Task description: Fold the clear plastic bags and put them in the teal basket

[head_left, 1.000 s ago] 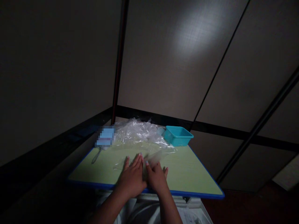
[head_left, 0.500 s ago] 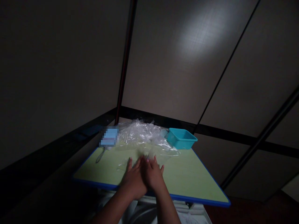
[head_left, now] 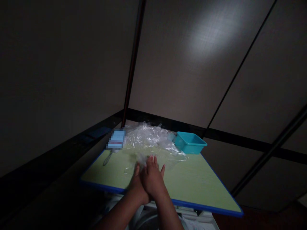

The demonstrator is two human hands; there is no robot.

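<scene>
Both hands rest low over the near middle of a pale green table (head_left: 196, 182), at the near edge of some thin clear plastic. My right hand (head_left: 153, 175) lies partly over the left one, its fingers stretched forward and the thumb apart. Under it, my left hand (head_left: 139, 188) shows one raised finger or thumb; its other fingers are hidden. A small clear plastic piece (head_left: 142, 158) stands up just beyond the fingertips. Behind it lies a crumpled heap of clear plastic bags (head_left: 148, 135).
A turquoise basket (head_left: 192, 148) stands at the back right. At the back left is a blurred light-blue item (head_left: 116, 139) with a grey loop (head_left: 107, 158) beside it. Dark wall panels (head_left: 172, 70) rise behind the blue-edged table. Below its front edge is a whitish drawer or tray (head_left: 206, 217).
My right hand has moved over the left hand, covering more of it. The small plastic piece now stands up beyond the fingers. The whole view has shifted slightly.
</scene>
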